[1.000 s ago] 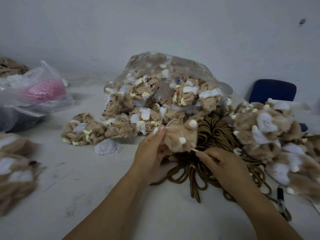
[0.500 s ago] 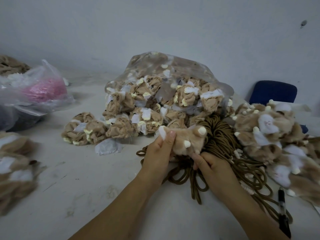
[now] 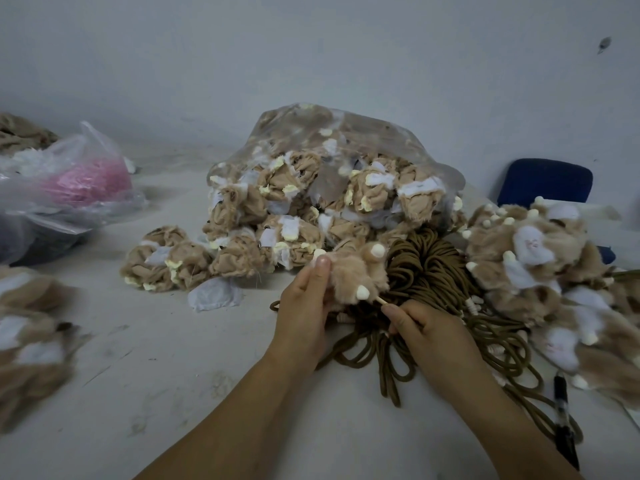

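The left hand (image 3: 304, 306) has its grip clamped on a tan furry plush piece with cream nubs (image 3: 356, 275), held just above a coil of brown cord (image 3: 429, 268) on the pale surface (image 3: 173, 375), while the right hand (image 3: 426, 327) pinches in its grip a thin pale wooden stick (image 3: 380, 301) whose tip touches the plush's lower edge.

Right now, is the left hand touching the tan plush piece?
Touching. The head view shows the left hand gripping the tan plush piece, a fingertip pressed against its fur.
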`<state>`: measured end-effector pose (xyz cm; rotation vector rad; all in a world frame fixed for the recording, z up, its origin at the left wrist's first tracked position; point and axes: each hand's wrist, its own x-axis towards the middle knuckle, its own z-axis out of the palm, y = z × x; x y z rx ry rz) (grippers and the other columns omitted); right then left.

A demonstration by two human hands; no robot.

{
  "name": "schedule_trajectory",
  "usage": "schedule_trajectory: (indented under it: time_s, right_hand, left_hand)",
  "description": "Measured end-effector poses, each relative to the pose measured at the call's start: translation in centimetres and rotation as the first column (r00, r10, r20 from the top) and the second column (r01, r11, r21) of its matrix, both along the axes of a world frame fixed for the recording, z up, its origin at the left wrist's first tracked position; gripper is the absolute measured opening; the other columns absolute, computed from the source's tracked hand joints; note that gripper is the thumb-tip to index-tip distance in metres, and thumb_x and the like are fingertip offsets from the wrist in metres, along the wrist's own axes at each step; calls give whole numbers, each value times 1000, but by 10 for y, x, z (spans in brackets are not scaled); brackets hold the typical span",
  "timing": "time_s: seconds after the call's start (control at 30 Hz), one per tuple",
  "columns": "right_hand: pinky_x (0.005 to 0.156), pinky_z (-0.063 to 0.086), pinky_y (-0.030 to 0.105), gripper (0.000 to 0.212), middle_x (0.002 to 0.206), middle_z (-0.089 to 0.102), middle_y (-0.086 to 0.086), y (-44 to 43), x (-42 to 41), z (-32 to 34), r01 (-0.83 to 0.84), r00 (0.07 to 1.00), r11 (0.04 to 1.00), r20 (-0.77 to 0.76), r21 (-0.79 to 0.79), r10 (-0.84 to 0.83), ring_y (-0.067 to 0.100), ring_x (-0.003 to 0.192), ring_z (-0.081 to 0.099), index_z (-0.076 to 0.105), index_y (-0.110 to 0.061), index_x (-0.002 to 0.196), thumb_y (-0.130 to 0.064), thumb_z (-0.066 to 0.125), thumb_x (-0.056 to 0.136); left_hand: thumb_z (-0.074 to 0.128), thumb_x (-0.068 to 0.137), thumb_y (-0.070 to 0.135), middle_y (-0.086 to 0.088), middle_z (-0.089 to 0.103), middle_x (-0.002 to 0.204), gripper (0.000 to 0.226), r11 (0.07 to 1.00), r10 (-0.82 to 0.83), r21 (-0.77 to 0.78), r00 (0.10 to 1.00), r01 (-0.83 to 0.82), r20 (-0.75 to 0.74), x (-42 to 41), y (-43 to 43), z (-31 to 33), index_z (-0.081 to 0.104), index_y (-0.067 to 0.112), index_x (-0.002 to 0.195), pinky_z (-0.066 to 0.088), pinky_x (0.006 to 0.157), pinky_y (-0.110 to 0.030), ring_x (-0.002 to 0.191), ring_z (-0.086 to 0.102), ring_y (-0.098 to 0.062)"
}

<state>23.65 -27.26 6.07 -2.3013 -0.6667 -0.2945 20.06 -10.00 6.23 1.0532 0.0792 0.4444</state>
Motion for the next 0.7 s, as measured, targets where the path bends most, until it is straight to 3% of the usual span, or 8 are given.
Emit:
schedule_trajectory:
  time_s: [0.13,0.27,0.47,0.63,0.7]
  right_hand:
    - [50,37,16,45,61,56,-26,3,-1,0,-6,1000,1000,-19,14,7,0,59,54,54,-33,63,-69,30,77]
    - [48,36,17,49,64,58,-22,4,-1,-3,2,999,999,-39,40,0,1,60,54,55,-32,62,-72,29,75]
    - [60,47,35,49,67,60,-11,9,-5,-5,-24,998,992,-62,124,32,6,61,55,55,-28,62,-69,34,79]
    - [55,42,19,49,64,61,-14,7,-4,-4,-20,998,988,-50,154,28,4,61,56,55,-28,59,-69,38,79]
    - [53,40,17,47,65,61,-16,6,-3,-5,-25,999,990,-32,138,29,3,61,56,55,-30,60,-69,37,79]
  left_hand:
    - [49,99,26,-5,75,107,30,999,35,15,998,-36,59,-2,0,1,69,9,113,56,78,-21,103,70,-17]
    - [50,99,17,-2,75,105,22,999,32,-45,999,-30,41,0,0,2,68,13,111,58,83,-26,102,70,-16]
    - [58,85,40,-12,71,116,36,998,-44,-35,999,43,-13,-2,-8,0,70,16,109,49,102,-50,114,66,-27]
    - [56,88,52,-4,73,113,34,990,-65,121,997,68,-31,-4,-8,-2,74,28,104,52,95,-37,111,67,-18]
    - [54,93,53,-6,73,113,33,989,-87,118,995,92,-48,-5,-8,-3,74,29,105,54,91,-33,110,68,-19]
